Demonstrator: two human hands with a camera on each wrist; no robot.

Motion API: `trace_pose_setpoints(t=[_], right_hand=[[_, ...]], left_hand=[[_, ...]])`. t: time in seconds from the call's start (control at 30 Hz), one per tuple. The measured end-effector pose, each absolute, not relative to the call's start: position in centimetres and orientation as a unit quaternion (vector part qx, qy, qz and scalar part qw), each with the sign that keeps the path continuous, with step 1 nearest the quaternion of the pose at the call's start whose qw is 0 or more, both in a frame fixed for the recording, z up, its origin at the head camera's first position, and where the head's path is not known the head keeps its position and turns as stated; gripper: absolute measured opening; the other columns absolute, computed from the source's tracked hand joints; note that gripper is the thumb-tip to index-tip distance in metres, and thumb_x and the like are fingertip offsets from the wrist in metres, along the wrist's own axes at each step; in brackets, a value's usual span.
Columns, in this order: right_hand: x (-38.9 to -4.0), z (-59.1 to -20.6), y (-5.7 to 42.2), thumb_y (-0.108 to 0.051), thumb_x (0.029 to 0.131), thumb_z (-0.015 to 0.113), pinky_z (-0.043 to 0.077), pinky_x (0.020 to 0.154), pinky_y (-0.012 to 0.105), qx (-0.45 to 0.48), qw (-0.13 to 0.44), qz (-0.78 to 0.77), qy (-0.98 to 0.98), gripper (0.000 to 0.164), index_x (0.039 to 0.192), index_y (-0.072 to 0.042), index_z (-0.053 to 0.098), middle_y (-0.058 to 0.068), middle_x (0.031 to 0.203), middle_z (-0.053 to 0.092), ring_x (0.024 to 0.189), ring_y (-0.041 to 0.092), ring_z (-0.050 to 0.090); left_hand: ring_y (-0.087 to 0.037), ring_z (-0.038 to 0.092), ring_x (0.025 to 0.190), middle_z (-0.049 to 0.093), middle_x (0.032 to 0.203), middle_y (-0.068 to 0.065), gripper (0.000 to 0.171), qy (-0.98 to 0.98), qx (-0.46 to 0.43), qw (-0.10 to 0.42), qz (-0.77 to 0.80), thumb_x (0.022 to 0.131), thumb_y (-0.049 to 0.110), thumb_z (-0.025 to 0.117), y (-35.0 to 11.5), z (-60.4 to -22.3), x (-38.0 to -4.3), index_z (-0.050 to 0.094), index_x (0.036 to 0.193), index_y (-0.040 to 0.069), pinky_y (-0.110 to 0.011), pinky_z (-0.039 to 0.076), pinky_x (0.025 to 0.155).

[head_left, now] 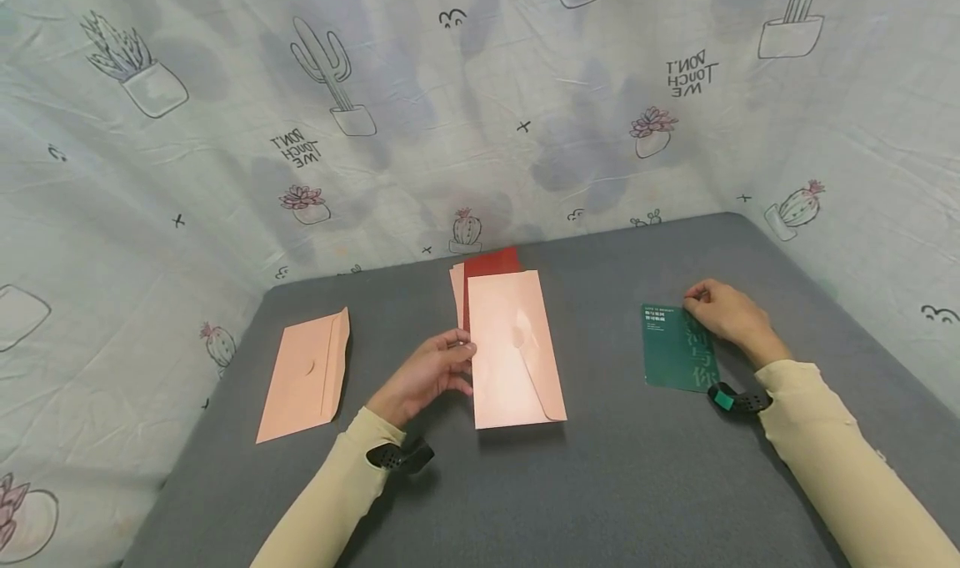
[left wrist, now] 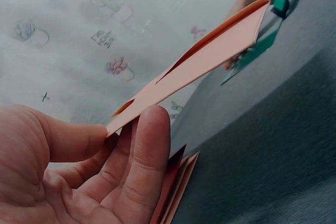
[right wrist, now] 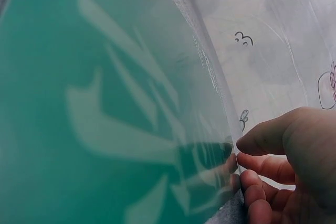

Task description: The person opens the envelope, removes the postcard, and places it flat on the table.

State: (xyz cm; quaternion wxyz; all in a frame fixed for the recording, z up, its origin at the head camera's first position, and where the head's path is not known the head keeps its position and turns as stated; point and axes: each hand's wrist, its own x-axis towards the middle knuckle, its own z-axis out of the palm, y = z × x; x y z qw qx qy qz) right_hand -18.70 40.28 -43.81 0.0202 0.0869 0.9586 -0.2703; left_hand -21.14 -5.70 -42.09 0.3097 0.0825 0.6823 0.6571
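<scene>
My left hand (head_left: pixel 431 374) pinches a pink envelope (head_left: pixel 510 359) by its left edge, thumb on the front. In the left wrist view the envelope (left wrist: pixel 205 56) is edge-on, its flap standing slightly away. On the right, my right hand (head_left: pixel 731 316) pinches the upper right edge of a green card (head_left: pixel 666 351) with pale printed characters. Seen from the right wrist, the card (right wrist: pixel 52 156) is large and glossy, with the thumb (right wrist: pixel 268 135) and fingertips at its edge. Part of its right side is hidden by the hand in the head view.
Behind the held envelope lie a red envelope (head_left: pixel 491 262) and pink paper (head_left: pixel 457 289), partly covered. Another pink envelope (head_left: pixel 296 380) lies at the left of the grey table (head_left: pixel 585 485). A patterned cloth (head_left: pixel 480 109) hangs behind and along both sides.
</scene>
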Motion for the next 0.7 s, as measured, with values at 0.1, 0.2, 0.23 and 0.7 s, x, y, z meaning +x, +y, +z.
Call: trace_pose_setpoints(t=[0.1,0.2,0.23,0.7], right_hand=[[-18.7,-43.9,40.3,-0.032,0.105,0.045,0.045,0.077,0.054,0.085,0.018,-0.271,0.959,0.044,0.131,0.002,0.055,0.029,0.122,0.059,0.1,0.039,0.06],[-18.8,-44.0,40.3,-0.033,0.105,0.044,0.044,0.078,0.056,0.089,0.015,-0.271,0.958,0.045,0.131,0.002,0.056,0.028,0.122,0.059,0.101,0.039,0.06],[-18.8,-44.0,40.3,-0.033,0.105,0.044,0.043,0.079,0.057,0.09,0.015,-0.271,0.958,0.045,0.131,0.002,0.055,0.028,0.122,0.059,0.101,0.04,0.059],[-18.6,-43.9,40.3,-0.033,0.105,0.044,0.043,0.081,0.06,0.088,0.023,-0.273,0.958,0.045,0.133,0.002,0.054,0.03,0.125,0.057,0.104,0.043,0.058]], left_hand=[[-0.014,0.061,0.079,0.053,0.089,0.0,0.014,0.681,0.09,0.316,0.654,0.103,0.016,0.057,-5.6,-42.1,-20.4,0.051,0.114,0.01,-0.031,0.06,0.069],[-0.015,0.059,0.078,0.053,0.089,-0.001,0.013,0.681,0.099,0.327,0.648,0.103,0.016,0.057,-5.5,-42.0,-19.6,0.051,0.113,0.011,-0.031,0.061,0.069],[-0.016,0.058,0.078,0.052,0.089,-0.001,0.013,0.681,0.102,0.33,0.646,0.103,0.016,0.056,-5.4,-42.0,-19.3,0.051,0.113,0.011,-0.031,0.061,0.069],[-0.015,0.06,0.081,0.056,0.089,-0.001,0.009,0.675,0.136,0.364,0.627,0.103,0.016,0.055,-4.1,-42.4,-16.9,0.05,0.107,0.011,-0.031,0.06,0.069]])
